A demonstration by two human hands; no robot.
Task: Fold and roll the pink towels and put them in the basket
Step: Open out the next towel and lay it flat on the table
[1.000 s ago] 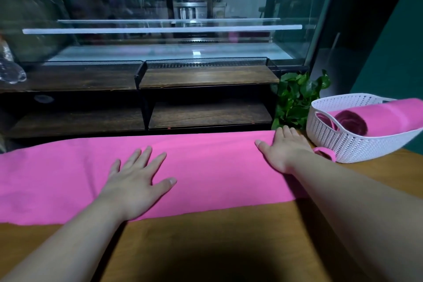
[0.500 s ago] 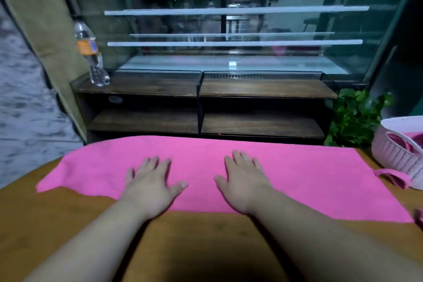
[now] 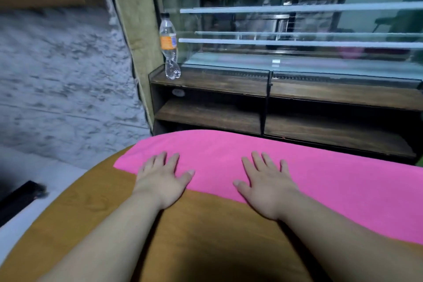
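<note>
A long pink towel (image 3: pixel 320 176) lies flat as a folded strip across the far side of the wooden table (image 3: pixel 206 236), running off the right edge of the view. My left hand (image 3: pixel 162 178) presses flat on the towel near its left end, fingers spread. About a hand's width to the right, my right hand (image 3: pixel 267 185) lies flat on the towel's near edge, fingers straight. The basket is out of view.
Behind the table stands a dark wooden shelf unit (image 3: pixel 274 98) under a glass display case (image 3: pixel 297 30). A clear plastic bottle (image 3: pixel 169 46) with an orange label stands on the shelf's left end. A grey stone wall (image 3: pixel 64 80) fills the left.
Both hands have slid left along the towel, and the view has turned left. The basket with a rolled towel and the green plant have left the frame; the towel's left end now shows.
</note>
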